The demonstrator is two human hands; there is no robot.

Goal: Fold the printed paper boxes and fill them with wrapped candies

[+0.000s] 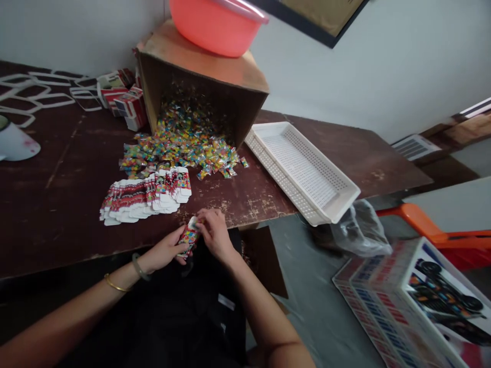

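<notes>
My left hand (165, 251) is wrapped round a small printed carton (188, 237), red with many-coloured dots, tilted over the table's front edge. White flaps show at its upper end. There my right hand (215, 231) has its fingers pinched together at the mouth; what they hold, if anything, is too small and hidden to name. Just beyond lies a fanned stack of flattened cartons (148, 197) in the same red and white. Behind the stack, small clear-wrapped colourful candies (180, 143) spill from a cardboard box (245, 76) lying on its side.
On the cardboard box sits a pink basin (215, 25). A white perforated tray (274, 179) lies to the right, overhanging the table (69, 204). Red-white packs (130, 105) and a white mug (19, 143) are at left. Beside the table stands a patterned crate (383, 296).
</notes>
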